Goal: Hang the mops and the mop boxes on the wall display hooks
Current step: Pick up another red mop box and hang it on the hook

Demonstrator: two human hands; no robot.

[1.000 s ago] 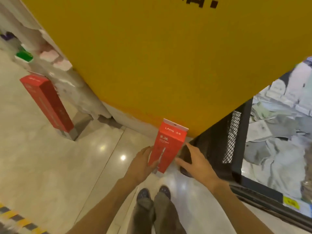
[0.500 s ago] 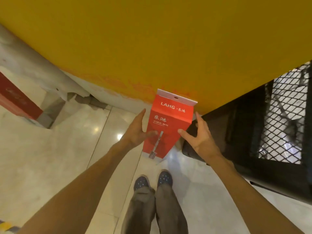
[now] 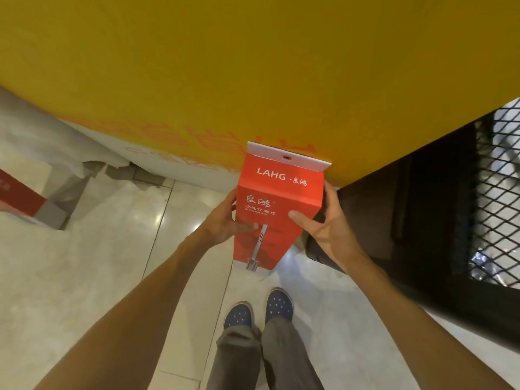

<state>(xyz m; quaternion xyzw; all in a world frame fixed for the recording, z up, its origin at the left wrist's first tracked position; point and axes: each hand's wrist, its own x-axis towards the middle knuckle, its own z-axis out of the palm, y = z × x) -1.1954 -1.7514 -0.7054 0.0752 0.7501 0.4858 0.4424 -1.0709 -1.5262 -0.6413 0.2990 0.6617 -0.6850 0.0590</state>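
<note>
A tall red mop box [image 3: 277,212] is held upright at the centre of the frame, its white hang tab [image 3: 287,156] with a small hole at the top. It is gripped on both sides: the left hand [image 3: 225,220] is curled round its left edge, thumb on the front, and the right hand [image 3: 323,223] round its right edge, thumb likewise on the front. A yellow wall [image 3: 253,66] fills the upper frame just behind the box. A black mesh rack [image 3: 464,206] stands close at the right. Another red box [image 3: 19,195] is seen at the left edge. Pale floor tiles [image 3: 98,249] lie open at lower left, with the person's shoes [image 3: 259,311] below the box.
</note>
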